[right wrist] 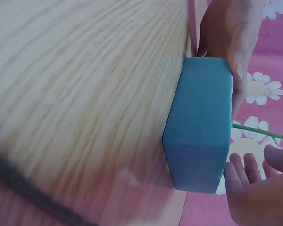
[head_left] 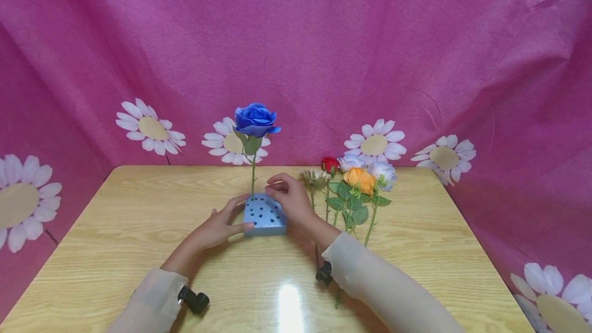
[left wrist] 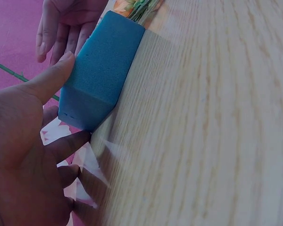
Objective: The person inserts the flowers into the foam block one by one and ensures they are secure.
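A pale blue foam block [head_left: 265, 230] with several holes in its top rests on the table. My left hand [head_left: 224, 226] grips its left side, the thumb at the near corner and the fingers round the far side. One blue rose [head_left: 256, 121] stands upright with its green stem [right wrist: 254, 129] in a hole near the back left of the block. At the block's right rear is my right hand [head_left: 292, 198], its fingers loosely bent and holding nothing I can see. Seen from the left wrist, the thumb presses the edge of the block [left wrist: 106, 56].
Right of the block lie several artificial flowers: an orange rose [head_left: 359, 181], a red rose [head_left: 330, 164], pale blooms [head_left: 383, 172] and a dull beige flower [head_left: 314, 179]. Their stems run toward me, partly under the right forearm. A pink daisy-patterned cloth [head_left: 296, 66] hangs behind the wooden table [head_left: 152, 209].
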Demonstrator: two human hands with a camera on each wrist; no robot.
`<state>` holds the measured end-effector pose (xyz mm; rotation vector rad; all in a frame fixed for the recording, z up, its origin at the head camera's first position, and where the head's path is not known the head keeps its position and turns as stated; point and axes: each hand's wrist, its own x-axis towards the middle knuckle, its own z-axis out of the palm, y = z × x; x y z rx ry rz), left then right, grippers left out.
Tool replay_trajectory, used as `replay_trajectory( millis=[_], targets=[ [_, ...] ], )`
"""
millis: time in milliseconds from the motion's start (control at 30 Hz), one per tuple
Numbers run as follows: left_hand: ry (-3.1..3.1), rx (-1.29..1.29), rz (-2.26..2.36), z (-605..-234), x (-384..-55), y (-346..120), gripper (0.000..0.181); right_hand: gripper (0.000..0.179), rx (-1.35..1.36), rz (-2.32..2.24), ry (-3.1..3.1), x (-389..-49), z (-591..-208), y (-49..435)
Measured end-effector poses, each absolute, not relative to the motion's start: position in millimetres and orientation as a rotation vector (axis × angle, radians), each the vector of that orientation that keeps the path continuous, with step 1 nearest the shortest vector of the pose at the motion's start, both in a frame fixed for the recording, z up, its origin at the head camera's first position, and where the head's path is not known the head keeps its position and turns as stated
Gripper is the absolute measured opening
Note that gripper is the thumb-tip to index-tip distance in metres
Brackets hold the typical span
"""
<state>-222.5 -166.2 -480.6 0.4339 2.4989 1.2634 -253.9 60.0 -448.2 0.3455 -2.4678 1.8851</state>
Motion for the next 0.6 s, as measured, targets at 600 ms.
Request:
replay_trajectory(
  millis=[600],
  targets=[
    [2.495,0.415,1.263,-483,-223,-166,0.089,0.021,0.312,1.97,-2.426,-245,-449,85]
  ],
)
